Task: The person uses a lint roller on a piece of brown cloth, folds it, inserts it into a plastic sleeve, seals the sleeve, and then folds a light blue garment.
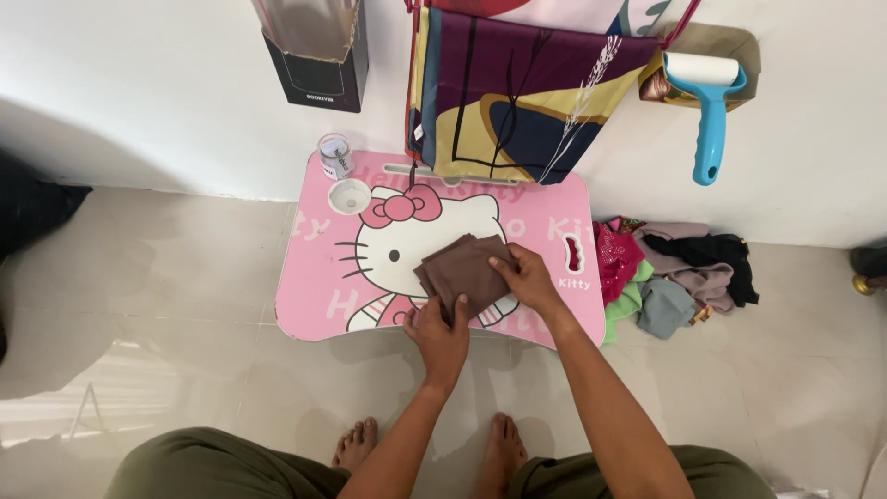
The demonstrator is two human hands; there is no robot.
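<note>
A folded brown cloth (465, 268) lies on a small pink lap table (319, 277) with a cartoon cat picture. My left hand (439, 337) rests at the table's near edge, with its fingers pressing the cloth's near corner. My right hand (528, 277) lies flat on the cloth's right side, thumb and fingers on the fabric. Both hands hold the cloth down against the table top.
A small clear jar (334, 155) and a white round lid (349, 196) sit at the table's far left corner. A patterned fabric (517, 92) hangs over the far edge. A pile of coloured cloths (670, 273) lies on the floor to the right. A blue lint roller (709, 106) and a black box (319, 55) stand by the wall.
</note>
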